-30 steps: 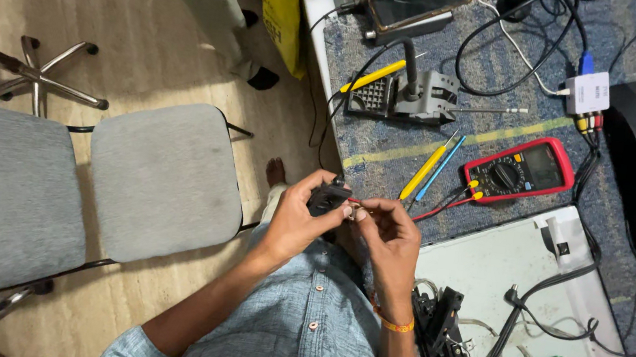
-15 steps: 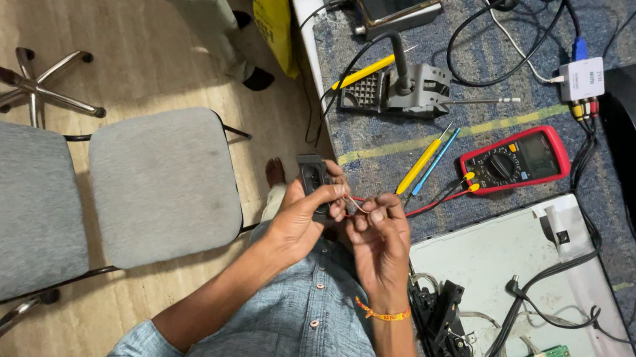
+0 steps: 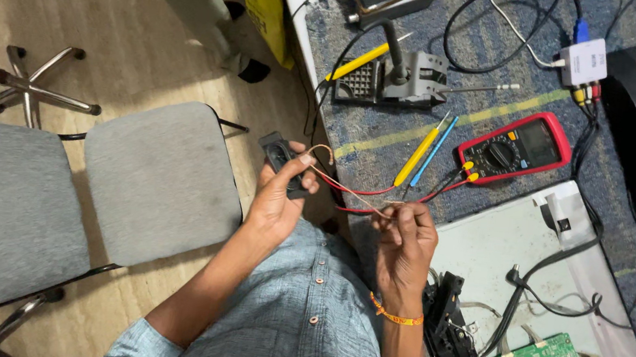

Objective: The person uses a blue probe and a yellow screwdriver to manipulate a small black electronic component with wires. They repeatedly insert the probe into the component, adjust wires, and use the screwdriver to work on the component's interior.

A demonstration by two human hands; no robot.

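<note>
Your shirt point(image 3: 290, 330) is a faded blue, denim-like cloth with a fine speckled weave; it buttons down the front with small round brownish buttons point(image 3: 308, 319), three of them showing in a row along the placket; a stitched seam runs beside them. The sleeve on your left arm is rolled or pushed up to about the elbow, its bunched cuff point(image 3: 137, 343) showing at the lower edge of the view; your forearms are bare below that. Your right wrist carries a thin thread band point(image 3: 395, 315), orange-yellow with small red flecks; your left hand point(image 3: 278, 198) and right hand point(image 3: 405, 243) wear no gloves; whether there are rings cannot be made out.
</note>
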